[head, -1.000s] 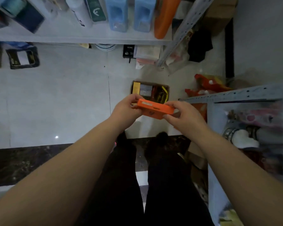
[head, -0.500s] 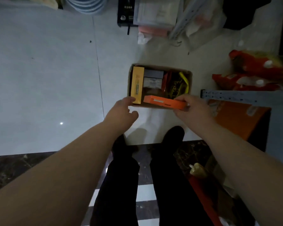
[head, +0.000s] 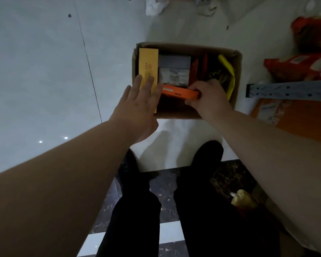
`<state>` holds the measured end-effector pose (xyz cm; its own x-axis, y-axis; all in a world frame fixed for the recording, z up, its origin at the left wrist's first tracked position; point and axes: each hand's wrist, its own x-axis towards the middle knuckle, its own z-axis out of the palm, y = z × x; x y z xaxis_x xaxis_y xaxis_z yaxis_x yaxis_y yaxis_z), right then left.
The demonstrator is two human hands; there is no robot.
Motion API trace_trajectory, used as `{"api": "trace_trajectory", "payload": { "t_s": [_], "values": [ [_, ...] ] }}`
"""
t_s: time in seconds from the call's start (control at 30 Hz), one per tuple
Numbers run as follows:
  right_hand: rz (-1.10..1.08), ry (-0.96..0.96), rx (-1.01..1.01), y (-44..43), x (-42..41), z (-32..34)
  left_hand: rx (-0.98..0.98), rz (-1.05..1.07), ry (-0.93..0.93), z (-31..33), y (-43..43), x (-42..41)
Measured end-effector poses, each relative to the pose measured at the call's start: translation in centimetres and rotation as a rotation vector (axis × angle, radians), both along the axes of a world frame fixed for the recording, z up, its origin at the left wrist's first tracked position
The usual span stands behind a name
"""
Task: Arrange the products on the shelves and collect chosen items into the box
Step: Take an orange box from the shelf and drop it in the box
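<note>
Nearest the camera, on the near side of the open brown cardboard box (head: 238, 75), two legs in black trousers (head: 135, 210) stand on a dark marbled floor strip (head: 228, 175). Two bare forearms reach forward from the lower corners toward the cardboard box.

The left hand (head: 137, 110) is at the cardboard box's near left corner, with its fingers straight and spread and holding nothing. Its fingertips lie over the near end of a long yellow card carton (head: 148, 62), which lies along the cardboard box's left wall. One fingertip seems to touch the left end of a flat orange rectangular box (head: 178, 92), though the dim light makes this hard to confirm.

The right hand (head: 208, 98) pinches the right end of that orange box between curled fingers and thumb. The orange box sits crosswise in the near half of the cardboard box's opening, tilted slightly. Whether it rests on anything below cannot be told.

Deeper inside the cardboard box are a plain grey rectangular pack (head: 174, 61), a pale grey-and-white wrapped pack (head: 174, 76), upright red sachets (head: 200, 69) and a crumpled yellow-and-black packet (head: 228, 73) against the right wall.

Right of the cardboard box are a grey perforated metal shelf rail (head: 289, 89) and, beyond it, red-orange plastic bags (head: 304, 65). Pale glossy floor tiles (head: 44, 71) spread to the left and beyond.
</note>
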<state>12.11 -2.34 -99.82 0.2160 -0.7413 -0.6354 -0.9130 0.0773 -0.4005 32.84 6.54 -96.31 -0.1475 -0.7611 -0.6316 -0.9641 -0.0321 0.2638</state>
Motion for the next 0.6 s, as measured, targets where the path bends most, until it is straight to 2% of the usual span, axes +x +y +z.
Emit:
{"api": "trace_trajectory", "payload": {
  "t_s": [0.13,0.43,0.6],
  "values": [
    [-0.055,-0.023,-0.013,1.3,0.1,-2.2,0.010,-0.003,-0.024,-1.6,0.2,-0.5],
    [-0.354,-0.155,-0.032,1.8,0.8,-3.2,0.020,-0.043,-0.080,-2.6,0.5,-1.2],
    [-0.257,-0.080,-0.070,1.9,1.2,-3.4,0.024,-0.021,-0.080,-2.7,0.6,-1.3]
  ]
}}
